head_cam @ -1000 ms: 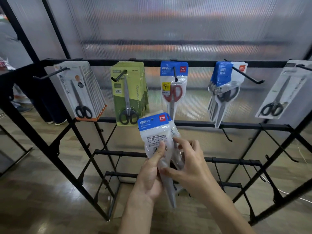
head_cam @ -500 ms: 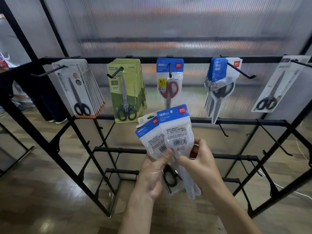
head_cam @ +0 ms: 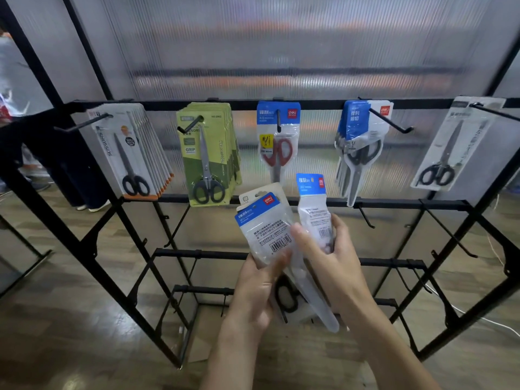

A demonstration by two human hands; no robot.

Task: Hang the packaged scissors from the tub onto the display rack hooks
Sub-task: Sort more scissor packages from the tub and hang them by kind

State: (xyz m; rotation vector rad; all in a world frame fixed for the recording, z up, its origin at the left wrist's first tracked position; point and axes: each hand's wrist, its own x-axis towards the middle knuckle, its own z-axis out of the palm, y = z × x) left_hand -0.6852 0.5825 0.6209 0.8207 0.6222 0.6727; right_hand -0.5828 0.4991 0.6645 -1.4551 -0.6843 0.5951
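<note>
Both hands are at 6 o'clock: the left hand (head_cam: 254, 288) grips a small stack of blue-topped scissor packs (head_cam: 263, 223), while the right hand (head_cam: 329, 258) pinches a single blue-topped pack (head_cam: 312, 204) upright just beside them. A black-handled pair seems to sit low in the stack. Beyond, at 12 o'clock, the display rack (head_cam: 281, 104) carries five hooks of hanging scissors, red-handled scissors (head_cam: 277, 142) in the centre.

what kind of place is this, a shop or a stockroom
Probably a shop floor or mock retail display. A black metal display rack carries packaged scissors on peg hooks, such as the green-carded pack, and both hands hold blue-topped clear packs for hanging.
</note>
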